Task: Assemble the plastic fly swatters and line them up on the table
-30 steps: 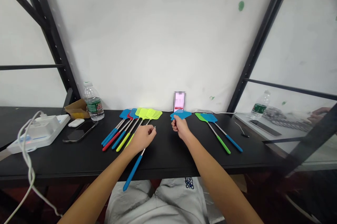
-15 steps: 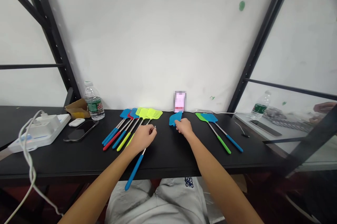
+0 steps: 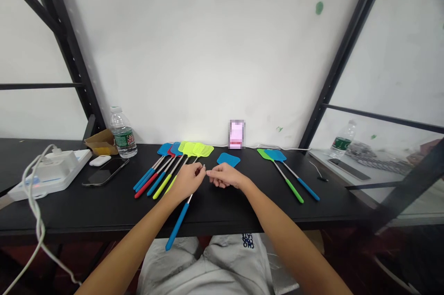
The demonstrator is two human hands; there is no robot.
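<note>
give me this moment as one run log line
left hand: holds blue-handled rod; right hand: near rod tip; blue swatter head: on table

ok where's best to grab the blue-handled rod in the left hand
Probably by the blue handle, coming from the near side: it is thicker than the metal shaft, points toward the camera and is clear of the left hand.

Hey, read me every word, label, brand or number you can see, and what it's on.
None reads reliably.
Dark lettering on the light garment: blurred.
Green label on the left bottle: too small.
Right bottle's label: too small.
Upright phone: pixelated.
Blue swatter head: no lettering discernible.
</note>
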